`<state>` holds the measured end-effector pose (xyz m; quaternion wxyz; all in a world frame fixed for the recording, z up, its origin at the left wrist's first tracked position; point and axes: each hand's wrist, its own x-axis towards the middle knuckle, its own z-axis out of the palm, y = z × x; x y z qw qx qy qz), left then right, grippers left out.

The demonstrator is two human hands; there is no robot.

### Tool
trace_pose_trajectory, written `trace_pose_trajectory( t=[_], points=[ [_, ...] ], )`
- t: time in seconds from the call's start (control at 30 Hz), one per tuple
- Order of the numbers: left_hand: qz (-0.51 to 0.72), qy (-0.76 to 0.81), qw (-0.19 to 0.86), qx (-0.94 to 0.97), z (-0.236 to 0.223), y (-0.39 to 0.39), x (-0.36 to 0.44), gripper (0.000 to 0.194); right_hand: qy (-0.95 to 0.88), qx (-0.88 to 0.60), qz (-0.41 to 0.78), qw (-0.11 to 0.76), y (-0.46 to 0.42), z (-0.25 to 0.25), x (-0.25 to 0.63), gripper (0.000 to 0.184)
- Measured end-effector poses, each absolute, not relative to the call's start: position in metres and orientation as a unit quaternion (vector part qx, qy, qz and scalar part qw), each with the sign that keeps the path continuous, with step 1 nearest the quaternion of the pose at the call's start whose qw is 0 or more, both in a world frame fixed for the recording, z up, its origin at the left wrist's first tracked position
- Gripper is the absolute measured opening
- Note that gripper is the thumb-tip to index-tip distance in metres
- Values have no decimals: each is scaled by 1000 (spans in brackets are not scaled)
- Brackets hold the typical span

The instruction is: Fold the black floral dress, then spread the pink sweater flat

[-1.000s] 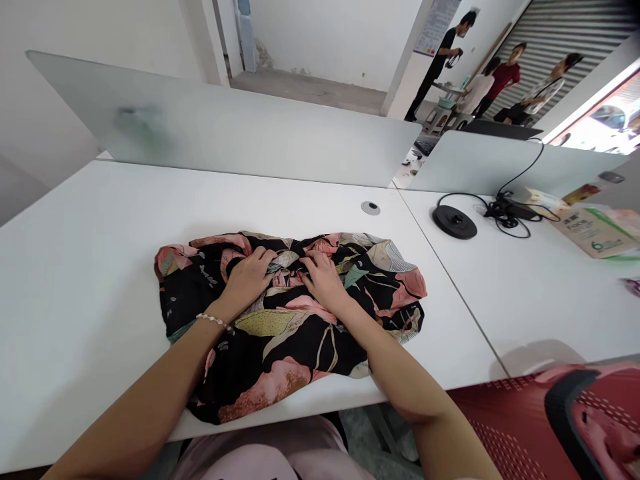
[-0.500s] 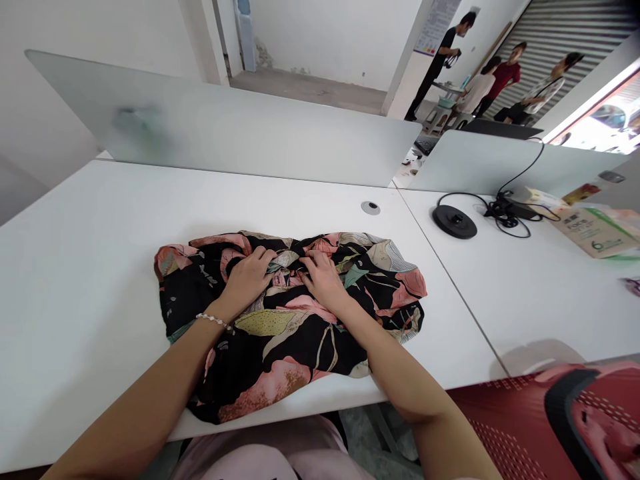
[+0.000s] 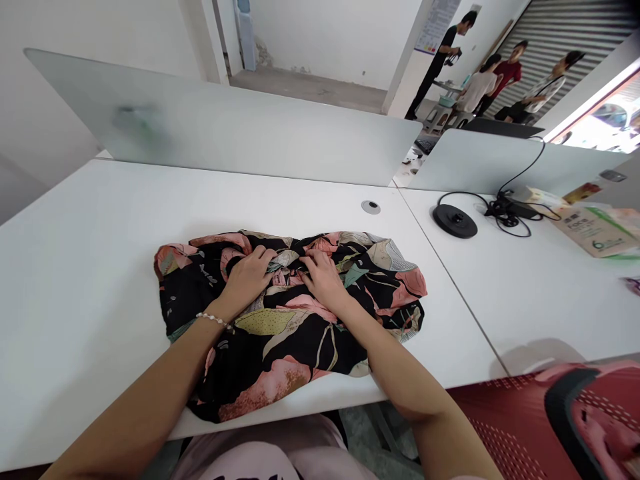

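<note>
A black garment (image 3: 300, 340) with large pink, green and cream flowers and leaves lies bunched on the white table (image 3: 90, 280). Its near edge hangs slightly over the table's front. At the gathered middle, my left hand (image 3: 250, 272) has its fingers curled into the fabric. My right hand (image 3: 321, 277) grips the cloth a short way to the right, thumb and fingers bent inward. Between the two hands the cloth is crumpled into small folds. Both sets of fingertips are partly hidden in it.
Frosted partitions (image 3: 250, 140) run along the table's back. To the right are a round black kettle base (image 3: 455, 221), a coiled cable (image 3: 507, 210) and a paper packet (image 3: 595, 230). A red chair (image 3: 520, 420) stands at the front right. Several people are in the far background.
</note>
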<state>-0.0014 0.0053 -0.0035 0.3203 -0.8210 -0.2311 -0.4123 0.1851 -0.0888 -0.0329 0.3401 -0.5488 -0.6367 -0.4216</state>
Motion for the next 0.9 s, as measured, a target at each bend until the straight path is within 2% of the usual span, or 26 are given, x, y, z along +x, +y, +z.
trace_pose_trajectory(
  t=[0.9],
  points=[
    [-401, -234, 311, -829, -2, 5, -2, 27, -636, -546, -424, 343, -86, -34, 186, 31]
  ],
)
